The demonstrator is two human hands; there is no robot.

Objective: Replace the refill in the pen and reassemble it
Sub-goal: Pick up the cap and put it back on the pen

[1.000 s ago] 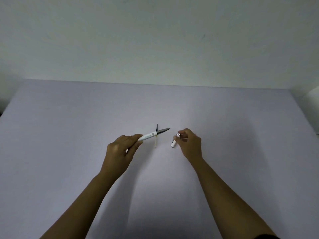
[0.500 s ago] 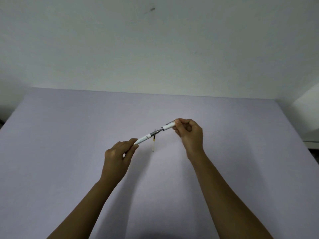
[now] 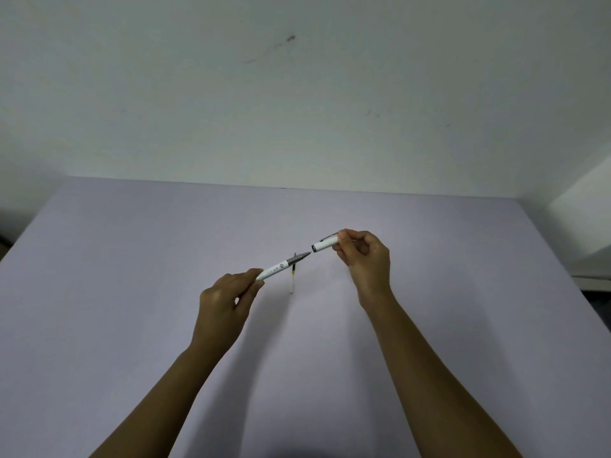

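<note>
My left hand (image 3: 226,299) grips the rear end of a white pen body (image 3: 276,270) whose grey tip section points up and to the right. My right hand (image 3: 363,256) pinches a white pen cap (image 3: 325,245) with a metal clip, its open end facing the pen's tip with a small gap between them. A thin loose refill (image 3: 292,281), white with a dark end and a yellow band, lies on the table just behind the pen body.
The lilac table (image 3: 132,292) runs back to a pale wall (image 3: 297,94). A white ledge (image 3: 582,219) stands at the right edge, and a dark gap shows at the far left.
My right hand lifted the cap from the table toward the pen tip; half a second ago the cap sat at the tip, and now a small gap separates them.
</note>
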